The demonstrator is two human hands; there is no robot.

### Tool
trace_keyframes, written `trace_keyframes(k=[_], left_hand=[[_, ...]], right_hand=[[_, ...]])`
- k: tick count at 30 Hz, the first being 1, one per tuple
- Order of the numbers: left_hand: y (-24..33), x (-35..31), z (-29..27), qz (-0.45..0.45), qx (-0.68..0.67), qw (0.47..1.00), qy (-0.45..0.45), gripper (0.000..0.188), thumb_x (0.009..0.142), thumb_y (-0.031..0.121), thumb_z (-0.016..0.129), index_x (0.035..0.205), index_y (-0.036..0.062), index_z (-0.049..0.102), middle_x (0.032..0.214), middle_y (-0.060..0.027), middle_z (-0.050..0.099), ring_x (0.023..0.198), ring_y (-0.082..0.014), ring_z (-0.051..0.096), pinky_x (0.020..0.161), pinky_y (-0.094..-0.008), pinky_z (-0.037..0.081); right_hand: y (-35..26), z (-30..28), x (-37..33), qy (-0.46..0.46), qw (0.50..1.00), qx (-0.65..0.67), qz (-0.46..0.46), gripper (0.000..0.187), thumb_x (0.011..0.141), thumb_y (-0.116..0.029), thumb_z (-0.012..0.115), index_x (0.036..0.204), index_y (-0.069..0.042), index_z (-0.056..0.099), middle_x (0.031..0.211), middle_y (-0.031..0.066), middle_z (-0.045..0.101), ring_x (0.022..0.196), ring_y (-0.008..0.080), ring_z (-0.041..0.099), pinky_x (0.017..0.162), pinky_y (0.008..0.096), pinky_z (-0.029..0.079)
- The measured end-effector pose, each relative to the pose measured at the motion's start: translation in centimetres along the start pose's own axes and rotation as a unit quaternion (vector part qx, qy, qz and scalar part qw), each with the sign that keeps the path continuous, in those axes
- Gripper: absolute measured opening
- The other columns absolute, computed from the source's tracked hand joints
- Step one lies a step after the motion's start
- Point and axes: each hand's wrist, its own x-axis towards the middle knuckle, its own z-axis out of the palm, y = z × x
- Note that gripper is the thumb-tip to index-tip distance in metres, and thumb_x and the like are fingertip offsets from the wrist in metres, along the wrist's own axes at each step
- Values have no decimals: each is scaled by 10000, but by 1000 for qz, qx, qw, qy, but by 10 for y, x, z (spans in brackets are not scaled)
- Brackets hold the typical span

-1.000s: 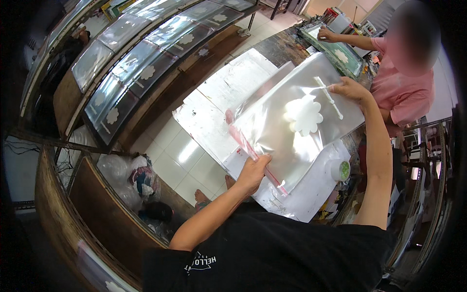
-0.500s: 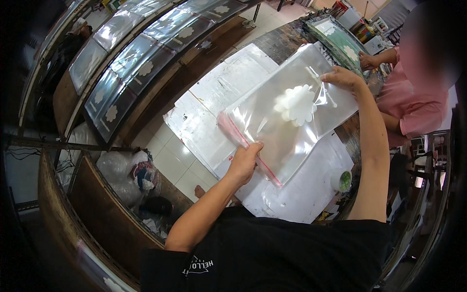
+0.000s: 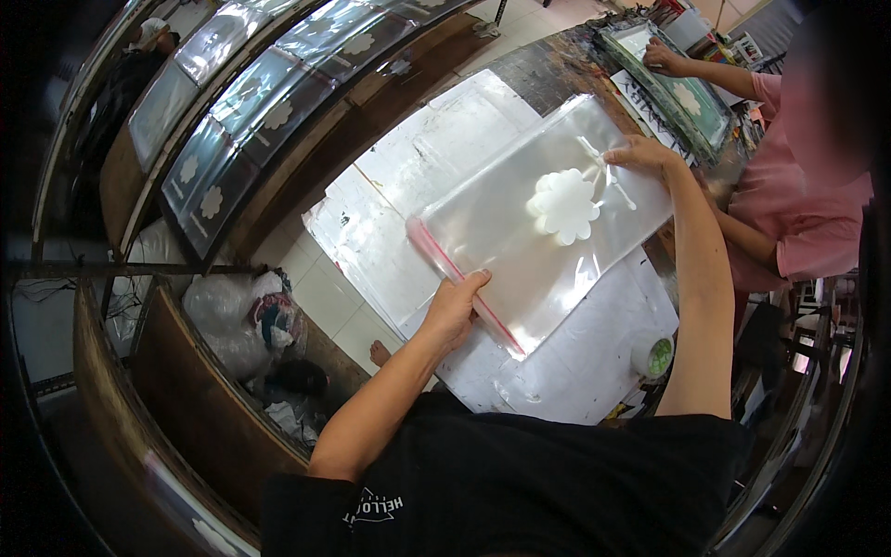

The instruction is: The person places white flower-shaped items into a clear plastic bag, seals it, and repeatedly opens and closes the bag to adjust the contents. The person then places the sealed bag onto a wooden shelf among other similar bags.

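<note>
Handling calls for light, even pressure. Head view: the left hand (image 3: 455,311) grips the clear plastic bags (image 3: 501,237) at their pink-striped edge; the right hand (image 3: 645,158) pinches the opposite edge beside the white stem print (image 3: 591,148). The bags are over the white sheet (image 3: 399,167), right of its left corner. They are probably light, limp, slippery and easily creased; hold both ends, off the flower print (image 3: 568,206). Versus half a second ago, flower outlines overlap more closely; the co-worker's hand (image 3: 664,58) has shifted toward the screen frame's (image 3: 668,97) far end.
</note>
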Motion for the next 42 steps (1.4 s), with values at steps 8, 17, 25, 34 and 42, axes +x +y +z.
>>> trace_keyframes(k=[8, 17, 25, 34, 42], left_hand=[[-9, 12, -7, -10, -75, 997, -18, 424, 934, 148, 568, 1278, -71, 453, 1233, -172, 563, 1133, -272, 564, 987, -401, 453], [-8, 14, -4, -15, -77, 997, -11, 451, 951, 204, 561, 1267, -97, 446, 1194, -191, 574, 1053, -273, 602, 899, -408, 507], [0, 20, -4, -89, -21, 995, 24, 510, 955, 301, 557, 1315, -34, 424, 1252, -173, 550, 1128, -322, 570, 931, -550, 473], [-4, 24, -1, -89, -8, 994, 61, 503, 938, 322, 573, 1291, -14, 447, 1248, -165, 549, 1127, -316, 569, 935, -531, 471], [-12, 27, -4, -63, -1, 996, 63, 496, 948, 310, 544, 1287, -36, 433, 1229, -178, 554, 1107, -315, 579, 897, -508, 499]], right_hand=[[42, 8, 27, -16, 990, 139, 0, 378, 806, -301, 735, 1009, 11, 670, 972, 77, 666, 892, 155, 593, 818, 276, 462], [43, 6, 33, -32, 985, 170, 5, 328, 857, -288, 692, 917, 34, 669, 855, 48, 649, 768, 116, 572, 706, 246, 457], [75, 11, 54, -37, 983, 179, -20, 298, 872, -300, 673, 891, -3, 688, 765, 32, 625, 686, 102, 541, 622, 271, 441], [44, 14, 38, 72, 996, 30, 38, 407, 791, -388, 751, 976, -38, 657, 908, 74, 644, 808, 154, 586, 710, 315, 480], [56, 22, 48, 109, 994, 15, 16, 376, 820, -334, 713, 1043, -33, 681, 1024, 132, 680, 900, 219, 624, 807, 351, 483]])
